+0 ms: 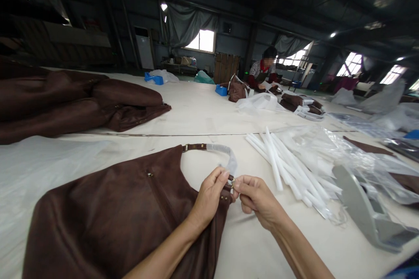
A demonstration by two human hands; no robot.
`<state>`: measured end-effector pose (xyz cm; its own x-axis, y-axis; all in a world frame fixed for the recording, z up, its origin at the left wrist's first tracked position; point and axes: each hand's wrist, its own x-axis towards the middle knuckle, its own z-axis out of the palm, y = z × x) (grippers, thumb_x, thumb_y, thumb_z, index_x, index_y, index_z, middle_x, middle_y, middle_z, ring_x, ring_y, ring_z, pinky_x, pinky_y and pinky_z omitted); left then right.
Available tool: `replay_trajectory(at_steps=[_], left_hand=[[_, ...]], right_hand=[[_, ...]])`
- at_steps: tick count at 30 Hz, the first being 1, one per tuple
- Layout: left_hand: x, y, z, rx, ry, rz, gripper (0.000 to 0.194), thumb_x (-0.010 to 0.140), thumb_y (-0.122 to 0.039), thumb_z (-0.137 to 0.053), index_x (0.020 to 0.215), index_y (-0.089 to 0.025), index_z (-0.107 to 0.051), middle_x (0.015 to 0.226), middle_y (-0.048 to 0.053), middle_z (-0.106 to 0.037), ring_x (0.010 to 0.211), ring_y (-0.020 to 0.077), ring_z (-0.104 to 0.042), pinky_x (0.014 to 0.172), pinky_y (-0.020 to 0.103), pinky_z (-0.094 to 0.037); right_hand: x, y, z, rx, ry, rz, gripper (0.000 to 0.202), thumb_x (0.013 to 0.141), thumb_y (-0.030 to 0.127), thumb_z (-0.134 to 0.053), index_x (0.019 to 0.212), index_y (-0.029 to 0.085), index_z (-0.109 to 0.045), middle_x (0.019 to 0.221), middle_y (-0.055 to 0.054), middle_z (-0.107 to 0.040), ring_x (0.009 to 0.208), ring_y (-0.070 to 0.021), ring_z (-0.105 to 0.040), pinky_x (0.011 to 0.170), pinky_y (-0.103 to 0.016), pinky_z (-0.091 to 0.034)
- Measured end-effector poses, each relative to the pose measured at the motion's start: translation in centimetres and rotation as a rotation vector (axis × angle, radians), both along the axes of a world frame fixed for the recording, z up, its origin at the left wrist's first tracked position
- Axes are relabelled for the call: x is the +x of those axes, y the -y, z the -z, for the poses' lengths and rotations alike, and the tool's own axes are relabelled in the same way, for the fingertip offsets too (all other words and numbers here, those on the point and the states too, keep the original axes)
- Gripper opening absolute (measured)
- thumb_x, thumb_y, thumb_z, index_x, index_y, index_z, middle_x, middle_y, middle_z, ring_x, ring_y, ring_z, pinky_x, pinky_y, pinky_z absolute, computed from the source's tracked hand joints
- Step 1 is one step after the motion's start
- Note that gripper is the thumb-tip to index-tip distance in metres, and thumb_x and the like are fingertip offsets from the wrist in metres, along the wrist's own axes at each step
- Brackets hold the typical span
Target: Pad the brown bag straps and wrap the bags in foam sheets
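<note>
A dark brown leather handbag lies across the near table, with a zip on its face. Its handle curves up from the top edge, mostly wrapped in whitish plastic. My left hand is closed on the handle's near end, by the metal buckle and rivets. Opposite it, my right hand pinches the same end of the handle between thumb and fingers at the buckle. The fingertips almost meet, and what lies between them is partly hidden.
White foam tubes lie right of the bag, beside clear plastic bags and a grey tape dispenser. More brown bags are heaped at far left. A co-worker works across the table near wrapped bags.
</note>
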<state>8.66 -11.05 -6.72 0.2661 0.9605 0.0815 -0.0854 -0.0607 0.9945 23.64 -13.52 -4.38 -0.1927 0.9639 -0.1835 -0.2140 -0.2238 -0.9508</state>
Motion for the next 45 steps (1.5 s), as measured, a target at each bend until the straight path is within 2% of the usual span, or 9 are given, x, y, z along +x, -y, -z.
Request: replay_trajectory(at_steps=[4, 6, 10, 17, 25, 28, 33, 38, 45], left_hand=[[0.0, 0.2, 0.1, 0.353, -0.131, -0.314, 0.029, 0.087, -0.041, -0.062, 0.106, -0.021, -0.054, 0.101, 0.006, -0.06, 0.098, 0.0216, -0.06, 0.09, 0.034, -0.049], [-0.1, 0.1, 0.3, 0.535, -0.2, -0.36, 0.028, 0.084, -0.035, -0.065, 0.108, -0.022, -0.057, 0.114, 0.009, -0.055, 0.114, 0.0246, -0.053, 0.101, 0.039, -0.044], [-0.3, -0.2, 0.9, 0.658, -0.384, -0.252, 0.011, 0.087, -0.031, -0.064, 0.096, -0.026, -0.069, 0.115, 0.008, -0.053, 0.111, 0.0245, -0.054, 0.098, 0.037, -0.045], [-0.3, -0.9, 1.4, 0.741, -0.37, -0.234, 0.017, 0.092, -0.027, -0.056, 0.084, -0.026, -0.07, 0.098, 0.007, -0.058, 0.095, 0.0224, -0.059, 0.084, 0.032, -0.048], [-0.4, -0.4, -0.3, 0.67, -0.203, -0.338, 0.017, 0.092, -0.026, -0.055, 0.078, -0.021, -0.064, 0.088, 0.004, -0.06, 0.089, 0.0188, -0.059, 0.082, 0.028, -0.046], [-0.2, -0.4, -0.4, 0.651, -0.157, -0.321, 0.018, 0.092, -0.027, -0.054, 0.077, -0.02, -0.063, 0.085, 0.003, -0.061, 0.084, 0.0171, -0.059, 0.078, 0.027, -0.047], [0.1, -0.1, -0.4, 0.612, -0.139, -0.227, 0.018, 0.093, -0.028, -0.055, 0.081, -0.02, -0.064, 0.083, 0.002, -0.064, 0.08, 0.0158, -0.06, 0.076, 0.026, -0.046], [0.5, 0.0, -0.8, 0.5, -0.07, -0.181, 0.019, 0.091, -0.032, -0.056, 0.078, -0.019, -0.064, 0.08, 0.001, -0.064, 0.079, 0.0158, -0.06, 0.076, 0.026, -0.046], [0.9, -0.1, -1.2, 0.373, -0.036, -0.137, 0.023, 0.087, -0.038, -0.058, 0.076, -0.018, -0.064, 0.077, 0.001, -0.063, 0.074, 0.0159, -0.057, 0.072, 0.026, -0.046]], right_hand=[[0.0, -0.1, 0.4, 0.011, 0.014, 0.041, 0.029, 0.071, 0.04, -0.073, 0.068, 0.015, -0.059, 0.057, 0.004, -0.058, 0.037, -0.001, -0.021, 0.038, -0.02, -0.025], [0.1, -0.2, 0.5, 0.016, 0.027, 0.056, 0.028, 0.07, 0.04, -0.074, 0.07, 0.015, -0.06, 0.06, 0.003, -0.059, 0.037, -0.0011, -0.023, 0.037, -0.02, -0.026], [0.0, -0.2, 0.9, 0.028, 0.044, 0.082, 0.027, 0.068, 0.038, -0.072, 0.066, 0.015, -0.059, 0.052, 0.005, -0.054, 0.036, -0.0018, -0.024, 0.037, -0.02, -0.027], [-0.1, -0.8, 1.1, 0.069, 0.131, 0.07, 0.024, 0.065, 0.037, -0.068, 0.067, 0.015, -0.059, 0.058, 0.002, -0.061, 0.034, -0.0024, -0.028, 0.037, -0.021, -0.031], [2.5, 0.5, -1.3, 0.069, 0.405, -0.068, 0.024, 0.07, 0.038, -0.066, 0.071, 0.015, -0.06, 0.064, 0.0, -0.065, 0.054, -0.01, -0.058, 0.057, -0.023, -0.042], [3.2, 1.2, -1.4, 0.1, 0.461, -0.031, 0.022, 0.073, 0.037, -0.065, 0.078, 0.016, -0.06, 0.063, 0.0, -0.066, 0.061, -0.0125, -0.059, 0.067, -0.027, -0.046], [2.8, 2.1, -0.3, 0.291, 0.621, 0.138, 0.016, 0.087, 0.037, -0.056, 0.09, 0.021, -0.055, 0.065, 0.003, -0.064, 0.059, -0.0127, -0.059, 0.062, -0.026, -0.048], [2.3, 1.6, 0.4, 0.423, 0.714, 0.057, 0.018, 0.092, 0.036, -0.052, 0.101, 0.023, -0.061, 0.066, 0.004, -0.061, 0.057, -0.0117, -0.06, 0.058, -0.023, -0.049], [2.4, 0.6, 0.2, 0.463, 0.749, -0.002, 0.014, 0.093, 0.03, -0.049, 0.086, 0.021, -0.058, 0.061, 0.004, -0.061, 0.052, -0.0098, -0.057, 0.056, -0.022, -0.047]])
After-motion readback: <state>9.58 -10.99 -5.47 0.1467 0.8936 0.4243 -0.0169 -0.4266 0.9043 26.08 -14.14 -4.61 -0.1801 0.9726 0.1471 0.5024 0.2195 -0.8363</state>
